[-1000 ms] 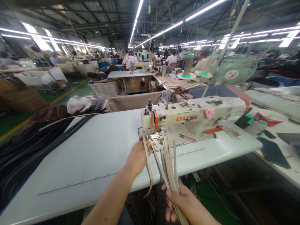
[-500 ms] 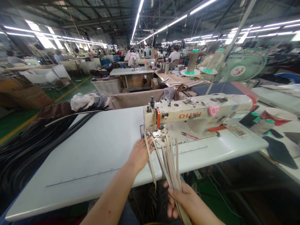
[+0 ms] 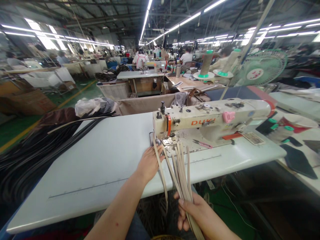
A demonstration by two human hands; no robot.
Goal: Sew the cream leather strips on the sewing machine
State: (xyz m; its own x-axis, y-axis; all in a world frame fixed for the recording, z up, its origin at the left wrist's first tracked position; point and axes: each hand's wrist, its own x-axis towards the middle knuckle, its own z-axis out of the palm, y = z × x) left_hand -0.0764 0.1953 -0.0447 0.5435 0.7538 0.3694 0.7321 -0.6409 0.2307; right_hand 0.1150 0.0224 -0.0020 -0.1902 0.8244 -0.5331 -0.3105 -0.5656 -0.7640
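Head view: the left hand (image 3: 149,163) lies on the counter (image 3: 100,156), grip spread flat beside one beige strap (image 3: 160,166) at the sewing machine (image 3: 212,120). The right hand (image 3: 200,216) has its grip clamped on the strap bundle (image 3: 183,176), which hangs off the edge. Fingers this near the needle risk a prick, and dangling straps may tangle

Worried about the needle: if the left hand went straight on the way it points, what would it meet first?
The left hand touches the beige strap; past it, probably the sewing machine's presser foot, though depth is unclear.
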